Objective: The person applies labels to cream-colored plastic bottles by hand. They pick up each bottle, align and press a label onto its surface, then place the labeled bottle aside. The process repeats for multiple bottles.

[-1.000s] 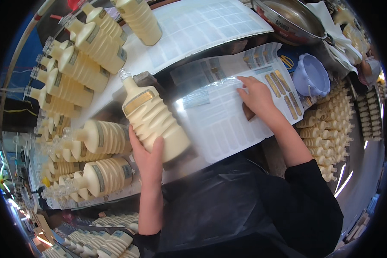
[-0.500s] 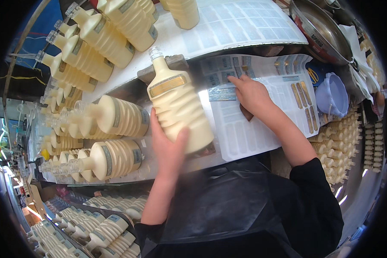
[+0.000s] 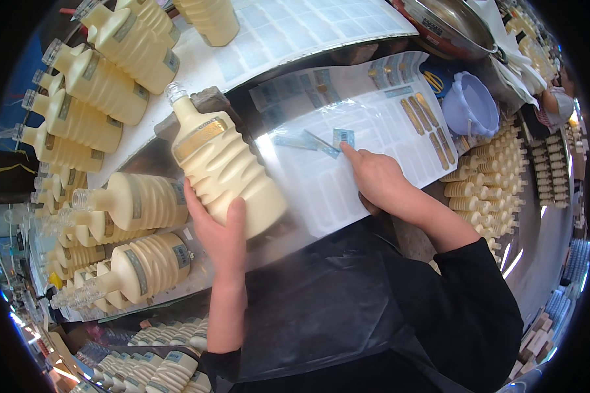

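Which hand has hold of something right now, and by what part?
The left hand grips the cream ribbed bottle around its lower body. The right hand holds nothing; its fingertips touch a small blue label.

Shiny metal bench (image 3: 144,160), reflective where bare. On it: white sticker sheet (image 3: 347,141), mostly peeled, with gold strips left at its right edge; second, larger white sheet (image 3: 295,29) farther back. Ribbed cream bottles (image 3: 147,200) lie on their sides along the left. Lavender plastic bowl (image 3: 471,108) and a steel basin (image 3: 449,23) at far right.
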Demonstrator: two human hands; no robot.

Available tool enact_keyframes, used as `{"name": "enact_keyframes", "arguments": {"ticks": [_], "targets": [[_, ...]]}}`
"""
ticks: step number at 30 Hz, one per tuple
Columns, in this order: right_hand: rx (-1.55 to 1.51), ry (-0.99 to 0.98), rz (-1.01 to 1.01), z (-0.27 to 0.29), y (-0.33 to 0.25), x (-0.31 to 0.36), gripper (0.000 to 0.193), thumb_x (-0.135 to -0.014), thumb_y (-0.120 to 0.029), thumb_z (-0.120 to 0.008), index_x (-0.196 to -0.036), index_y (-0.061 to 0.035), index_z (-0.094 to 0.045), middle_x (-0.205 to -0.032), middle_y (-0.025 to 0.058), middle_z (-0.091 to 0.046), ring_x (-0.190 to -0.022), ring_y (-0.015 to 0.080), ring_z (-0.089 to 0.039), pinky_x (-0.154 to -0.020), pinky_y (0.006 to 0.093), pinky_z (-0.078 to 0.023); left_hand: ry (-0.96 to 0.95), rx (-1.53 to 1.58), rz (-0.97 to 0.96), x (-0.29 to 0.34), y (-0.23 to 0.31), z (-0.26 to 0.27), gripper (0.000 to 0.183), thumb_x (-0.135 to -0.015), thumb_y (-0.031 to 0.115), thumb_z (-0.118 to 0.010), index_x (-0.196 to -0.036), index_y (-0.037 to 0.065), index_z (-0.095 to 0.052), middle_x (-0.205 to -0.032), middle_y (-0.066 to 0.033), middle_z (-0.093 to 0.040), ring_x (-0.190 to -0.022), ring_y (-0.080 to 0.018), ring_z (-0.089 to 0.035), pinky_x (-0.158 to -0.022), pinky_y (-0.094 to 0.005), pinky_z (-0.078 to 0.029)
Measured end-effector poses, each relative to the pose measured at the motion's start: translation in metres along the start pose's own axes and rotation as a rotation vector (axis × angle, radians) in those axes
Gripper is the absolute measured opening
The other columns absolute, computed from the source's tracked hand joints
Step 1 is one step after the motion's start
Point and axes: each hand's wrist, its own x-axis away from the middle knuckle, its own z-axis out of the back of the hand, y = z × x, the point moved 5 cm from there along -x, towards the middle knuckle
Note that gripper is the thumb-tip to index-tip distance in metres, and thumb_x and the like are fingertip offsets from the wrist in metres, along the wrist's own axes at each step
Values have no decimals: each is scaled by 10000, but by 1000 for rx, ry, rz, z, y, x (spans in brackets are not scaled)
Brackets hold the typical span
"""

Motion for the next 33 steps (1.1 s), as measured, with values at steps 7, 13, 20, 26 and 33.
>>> {"name": "enact_keyframes", "arguments": {"ticks": [7, 13, 20, 26, 33], "targets": [[-138, 36, 57, -1, 10, -9, 485, -917, -80, -524, -1399, -89, -583, -910, 174, -685, -824, 383, -680, -732, 479, -546, 21, 56, 2, -1, 0, 0, 871, -861, 196, -687, -1588, -27, -262, -1507, -228, -456, -1351, -317, -491, -1154, -405, -361], [-23, 207, -72, 19, 48, -60, 491, -932, -57, -497, -1403, -156, -595, -963, 172, -688, -881, 382, -686, -753, 475, -547, 12, 58, -23, -2, -1, -2, 875, -866, 226, -693, -1585, -34, -267, -1510, -227, -454, -1354, -313, -490, -1153, -404, -362], [157, 12, -155, 15, 60, -61, 525, -920, -52, -493, -1442, -80, -538, -1020, 194, -668, -884, 367, -695, -758, 460, -558, 14, 50, -34, -1, -3, -1, 871, -873, 243, -691, -1580, -45, -270, -1510, -230, -454, -1355, -313, -489, -1150, -405, -365], [132, -107, -141, 12, 38, 48, 752, -778, -30, -696, -1468, 89, -421, -991, 217, -659, -839, 362, -702, -720, 454, -570, 2, 51, -39, 0, -1, -2, 860, -883, 240, -689, -1579, -44, -271, -1515, -237, -449, -1359, -316, -484, -1153, -410, -359], [78, 77, -89, 5, 0, 105, 619, -882, -167, -702, -1426, 38, -490, -1074, 184, -656, -791, 311, -701, -663, 422, -572, 143, 17, -80, 2, -5, 1, 851, -882, 205, -742, -1568, -24, -294, -1516, -214, -408, -1390, -321, -427, -1178, -442, -315]]}}
